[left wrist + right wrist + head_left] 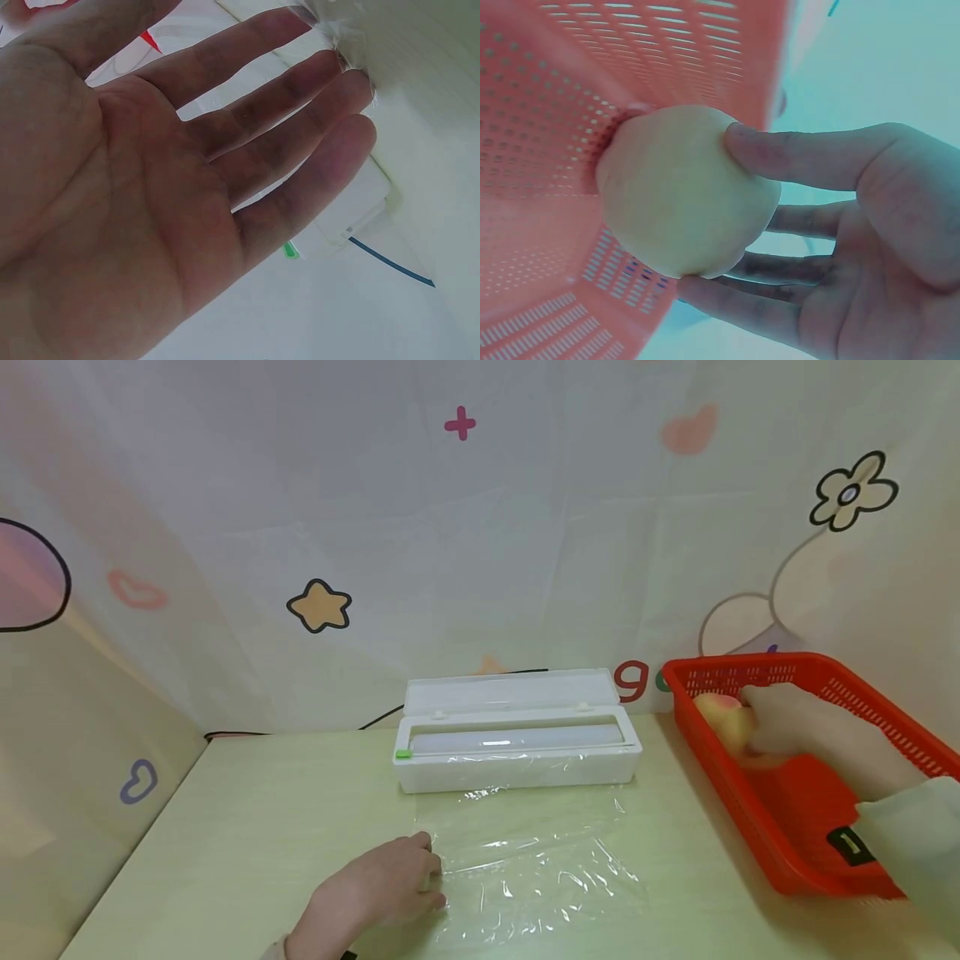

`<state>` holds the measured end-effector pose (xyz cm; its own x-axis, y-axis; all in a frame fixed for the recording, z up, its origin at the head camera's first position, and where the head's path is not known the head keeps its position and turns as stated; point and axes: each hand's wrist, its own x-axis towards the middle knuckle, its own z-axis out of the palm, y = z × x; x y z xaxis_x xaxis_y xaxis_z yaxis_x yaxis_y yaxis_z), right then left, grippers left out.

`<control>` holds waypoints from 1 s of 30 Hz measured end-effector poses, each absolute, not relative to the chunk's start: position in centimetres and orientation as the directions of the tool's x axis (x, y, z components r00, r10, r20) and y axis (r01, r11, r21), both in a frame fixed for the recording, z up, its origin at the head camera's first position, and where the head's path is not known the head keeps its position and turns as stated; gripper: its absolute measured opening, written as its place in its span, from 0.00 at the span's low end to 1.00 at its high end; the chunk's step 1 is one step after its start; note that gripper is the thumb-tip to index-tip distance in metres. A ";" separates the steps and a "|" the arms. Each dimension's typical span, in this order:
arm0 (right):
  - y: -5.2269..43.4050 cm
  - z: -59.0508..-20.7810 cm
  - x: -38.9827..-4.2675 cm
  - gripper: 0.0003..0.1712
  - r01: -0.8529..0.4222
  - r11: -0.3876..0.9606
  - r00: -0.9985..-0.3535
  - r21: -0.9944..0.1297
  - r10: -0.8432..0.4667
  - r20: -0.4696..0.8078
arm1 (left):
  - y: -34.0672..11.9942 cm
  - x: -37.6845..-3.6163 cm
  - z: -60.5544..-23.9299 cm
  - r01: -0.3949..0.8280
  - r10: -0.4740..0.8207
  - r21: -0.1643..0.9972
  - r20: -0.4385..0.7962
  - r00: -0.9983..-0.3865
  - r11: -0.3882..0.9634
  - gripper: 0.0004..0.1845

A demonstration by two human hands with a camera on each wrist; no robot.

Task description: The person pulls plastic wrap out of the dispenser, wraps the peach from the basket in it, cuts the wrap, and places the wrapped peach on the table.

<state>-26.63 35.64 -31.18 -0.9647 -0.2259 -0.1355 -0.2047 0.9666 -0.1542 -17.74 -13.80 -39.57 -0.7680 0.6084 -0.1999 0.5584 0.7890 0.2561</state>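
My left hand (pixel 420 872) lies flat, fingers straight, on the left edge of a clear sheet of cling film (pixel 536 860) spread on the table. In the left wrist view its open palm fills the frame, and the film (pixel 330 30) wrinkles at the fingertips (pixel 352 82). My right hand (pixel 753 727) is inside the red basket (pixel 795 827) and grips a pale yellow-pink peach (pixel 720 714). In the right wrist view the thumb (pixel 795 154) presses the peach (pixel 682 195) from above while the other fingers cup it from below, against the basket's mesh wall (pixel 540 150).
A white cling film dispenser (pixel 517 747) with its lid up and a green slider (pixel 403 753) stands behind the sheet. A black cable (pixel 375 720) runs along the back edge. A patterned cloth backdrop (pixel 450 527) closes off the back and left. The pale table (pixel 247 827) extends to the left.
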 end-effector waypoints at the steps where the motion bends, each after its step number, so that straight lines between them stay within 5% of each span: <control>1: 35.7 -31.0 -26.5 0.19 -0.207 0.967 -0.966 -0.151 -0.226 -0.122 | -13.8 -17.7 -39.6 0.561 0.611 0.254 -0.199 -0.767 0.787 0.12; 15: 34.9 -28.3 -25.4 0.29 -0.221 0.972 -0.975 -0.076 -0.218 0.046 | -13.8 -17.8 -39.6 0.554 0.608 0.267 -0.203 -0.767 0.788 0.11; 23: 32.6 -27.6 -24.4 0.38 -0.190 0.966 -0.976 -0.174 -0.166 0.140 | -13.7 -17.7 -39.6 0.557 0.608 0.260 -0.203 -0.767 0.789 0.11; 30: 29.6 -27.4 -23.5 0.41 -0.152 0.952 -0.986 -0.264 -0.129 0.103 | -13.7 -17.7 -39.5 0.547 0.600 0.263 -0.209 -0.772 0.795 0.10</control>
<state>-23.53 29.63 -27.44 -0.9863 -0.1294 0.1027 -0.1524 0.9524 -0.2642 -17.67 -13.71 -39.53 -0.7721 0.6003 -0.2087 0.5469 0.7949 0.2629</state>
